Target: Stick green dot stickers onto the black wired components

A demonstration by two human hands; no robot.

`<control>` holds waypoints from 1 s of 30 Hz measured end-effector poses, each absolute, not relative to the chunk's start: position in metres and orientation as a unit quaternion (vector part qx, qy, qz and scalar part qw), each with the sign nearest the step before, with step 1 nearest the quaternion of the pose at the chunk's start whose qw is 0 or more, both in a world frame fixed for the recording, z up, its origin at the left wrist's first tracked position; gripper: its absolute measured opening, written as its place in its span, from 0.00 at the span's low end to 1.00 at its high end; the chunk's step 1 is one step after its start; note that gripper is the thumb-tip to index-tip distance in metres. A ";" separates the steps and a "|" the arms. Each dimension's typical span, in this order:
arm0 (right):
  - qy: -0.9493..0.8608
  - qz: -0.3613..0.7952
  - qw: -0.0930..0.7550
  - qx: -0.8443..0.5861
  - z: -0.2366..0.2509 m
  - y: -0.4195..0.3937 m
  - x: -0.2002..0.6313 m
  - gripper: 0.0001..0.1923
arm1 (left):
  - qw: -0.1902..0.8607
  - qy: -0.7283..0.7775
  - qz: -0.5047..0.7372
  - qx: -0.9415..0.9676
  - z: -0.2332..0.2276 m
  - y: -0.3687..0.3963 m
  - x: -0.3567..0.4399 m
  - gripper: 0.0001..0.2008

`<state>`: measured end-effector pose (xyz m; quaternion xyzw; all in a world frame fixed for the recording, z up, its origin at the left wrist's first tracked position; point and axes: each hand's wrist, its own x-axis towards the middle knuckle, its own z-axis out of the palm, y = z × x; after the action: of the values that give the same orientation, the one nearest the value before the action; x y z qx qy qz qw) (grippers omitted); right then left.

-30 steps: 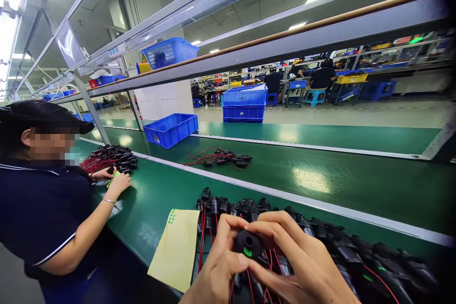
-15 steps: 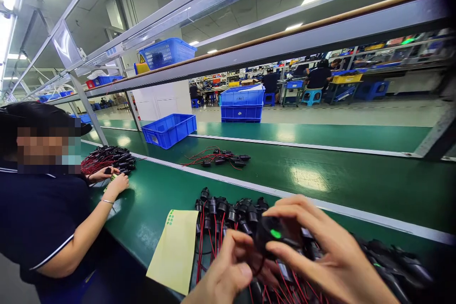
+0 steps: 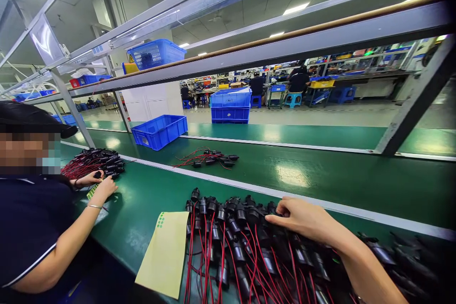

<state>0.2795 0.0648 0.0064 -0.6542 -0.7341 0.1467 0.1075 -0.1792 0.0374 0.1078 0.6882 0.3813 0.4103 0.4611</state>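
Currently, the right hand [image 3: 302,218] is held over the far edge of the row of black parts [image 3: 240,211] on the green worktop [image 3: 135,209]. The fingers [image 3: 285,206] are curled, with the thumb stretched out below them and only a narrow gap left between. Thumb tip is set right at a black part; whether that part is pinched or just touched can't be told for sure, since it blends into its neighbours.

Black parts are packed side by side, caps mostly toward the far side, with red wires [image 3: 223,242] trailed toward the near edge. Row is run on under the forearm to the right, where it is lost in shadow. A pale yellow sheet [image 3: 166,251] is laid just left of the row, with green dots [image 3: 161,220] grouped at its top.

Beyond the white strip [image 3: 392,221], a small loose cluster [image 3: 213,156] of black parts with red wires is seen, and a blue bin [image 3: 167,137] is placed behind it to the left.

At left, a dotted sheet [image 3: 93,190] is held by a co-worker [image 3: 28,232], near another pile [image 3: 96,159] of wired black parts. Overhead, a blue basket [image 3: 156,54] is carried by the shelf.
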 end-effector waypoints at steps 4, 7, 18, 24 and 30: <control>-0.722 0.159 0.096 -0.667 -0.005 0.074 0.281 0.28 | 0.435 0.437 0.325 0.717 0.033 0.014 -0.134 0.20; -0.710 0.155 0.092 -0.681 -0.006 0.077 0.283 0.28 | 0.329 0.557 0.231 0.726 -0.029 0.022 -0.116 0.20; -0.680 0.110 0.130 -0.713 0.031 0.051 0.262 0.30 | 0.271 0.635 0.202 0.695 -0.084 0.081 -0.175 0.36; -0.699 0.067 0.194 -0.685 0.037 0.044 0.252 0.25 | 0.306 0.630 0.335 0.630 -0.066 0.072 -0.175 0.36; -0.778 -0.059 0.407 -0.474 0.039 0.019 0.206 0.14 | 0.496 0.468 0.498 0.536 0.006 0.027 -0.111 0.39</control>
<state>0.2055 0.0194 0.0395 -0.4744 -0.7784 -0.0595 0.4068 -0.1112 0.0269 0.0065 0.5360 0.4675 0.4983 0.4958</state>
